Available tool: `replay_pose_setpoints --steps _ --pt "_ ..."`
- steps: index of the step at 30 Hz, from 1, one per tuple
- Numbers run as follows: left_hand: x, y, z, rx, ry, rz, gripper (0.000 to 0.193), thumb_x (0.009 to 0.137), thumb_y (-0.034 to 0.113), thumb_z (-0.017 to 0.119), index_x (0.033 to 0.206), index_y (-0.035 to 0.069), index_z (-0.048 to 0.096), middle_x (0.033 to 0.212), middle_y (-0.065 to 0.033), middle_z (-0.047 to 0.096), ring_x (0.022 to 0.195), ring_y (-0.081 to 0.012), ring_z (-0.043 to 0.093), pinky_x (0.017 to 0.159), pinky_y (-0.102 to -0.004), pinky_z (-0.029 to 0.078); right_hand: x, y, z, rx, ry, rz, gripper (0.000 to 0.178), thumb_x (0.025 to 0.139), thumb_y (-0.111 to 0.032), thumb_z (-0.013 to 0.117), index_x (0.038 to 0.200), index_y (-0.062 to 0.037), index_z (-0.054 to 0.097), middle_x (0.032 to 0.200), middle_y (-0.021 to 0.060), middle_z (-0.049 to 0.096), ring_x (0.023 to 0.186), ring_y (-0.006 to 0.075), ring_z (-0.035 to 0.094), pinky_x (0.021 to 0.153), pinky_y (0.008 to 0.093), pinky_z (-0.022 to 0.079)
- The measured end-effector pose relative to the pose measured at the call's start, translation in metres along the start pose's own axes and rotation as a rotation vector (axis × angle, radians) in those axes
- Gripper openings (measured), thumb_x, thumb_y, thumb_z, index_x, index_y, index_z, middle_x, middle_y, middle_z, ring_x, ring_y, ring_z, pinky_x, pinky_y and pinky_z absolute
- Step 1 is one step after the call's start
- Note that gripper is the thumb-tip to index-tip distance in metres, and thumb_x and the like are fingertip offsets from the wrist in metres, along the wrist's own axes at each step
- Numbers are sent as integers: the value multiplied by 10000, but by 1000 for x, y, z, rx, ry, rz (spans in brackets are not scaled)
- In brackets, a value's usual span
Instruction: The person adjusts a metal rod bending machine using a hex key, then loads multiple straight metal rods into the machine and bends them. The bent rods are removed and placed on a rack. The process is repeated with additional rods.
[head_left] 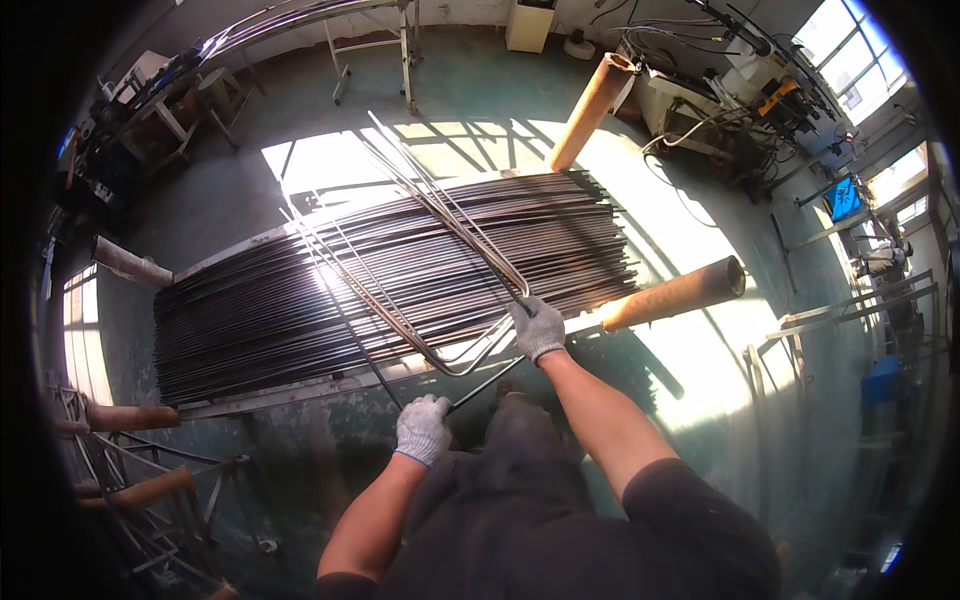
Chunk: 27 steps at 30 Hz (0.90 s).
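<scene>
My left hand [423, 430], in a pale knit glove, is closed around one corner of a bent metal rod [485, 384]. My right hand [538, 327], gloved in grey, grips near the other corner, higher and to the right. The rod forms a long U whose legs run away from me. Several similar U-shaped rods [440, 366] lie nested just beyond it, their bends close to my right hand. Beneath them spreads a wide layer of straight dark metal rods [230, 325], lying side by side from left to right.
Brown tubes stick out around the rack: near right [690, 292], far right [592, 112], far left [130, 262] and near left [135, 417]. A machine with cables [690, 105] stands at the back right. Metal frames [165, 500] are at lower left, and a long table [290, 25] is behind.
</scene>
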<state>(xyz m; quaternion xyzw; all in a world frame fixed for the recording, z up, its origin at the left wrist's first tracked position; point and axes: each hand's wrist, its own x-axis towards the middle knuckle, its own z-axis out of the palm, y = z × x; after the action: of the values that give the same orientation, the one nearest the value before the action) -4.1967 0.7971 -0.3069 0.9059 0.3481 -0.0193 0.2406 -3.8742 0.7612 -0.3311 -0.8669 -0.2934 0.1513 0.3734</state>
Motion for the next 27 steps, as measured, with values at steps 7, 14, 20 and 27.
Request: replay_pose_setpoints --steps 7,14,20,27 --pt "132 18 37 -83 -134 -310 253 929 64 704 1146 105 827 1158 -203 785 1142 -423 761 986 -544 619 128 61 56 -57 -175 114 356 1053 -487 770 1112 -144 843 1050 181 813 1074 443 771 941 529 604" --pt "214 27 83 -28 -381 -448 344 958 127 726 1289 49 774 1243 -306 759 1160 -492 765 1025 -574 628 82 61 68 -35 -335 899 1020 877 -647 942 1532 66 623 1516 322 711 1435 420 697 1208 472 547" --pt "216 52 86 -83 -378 -431 437 934 206 797 1347 63 765 1312 -265 770 1235 -463 741 1080 -568 600 79 89 150 37 -337 1264 792 828 -543 975 1305 57 770 1275 299 807 1216 442 794 1051 500 629" --pt "176 78 78 -595 255 -618 312 1001 161 851 1258 7 764 1190 -153 790 1045 -263 786 976 -401 620 76 120 131 737 -166 1033 181 910 -180 780 860 -11 741 735 160 732 637 312 726 647 465 566"
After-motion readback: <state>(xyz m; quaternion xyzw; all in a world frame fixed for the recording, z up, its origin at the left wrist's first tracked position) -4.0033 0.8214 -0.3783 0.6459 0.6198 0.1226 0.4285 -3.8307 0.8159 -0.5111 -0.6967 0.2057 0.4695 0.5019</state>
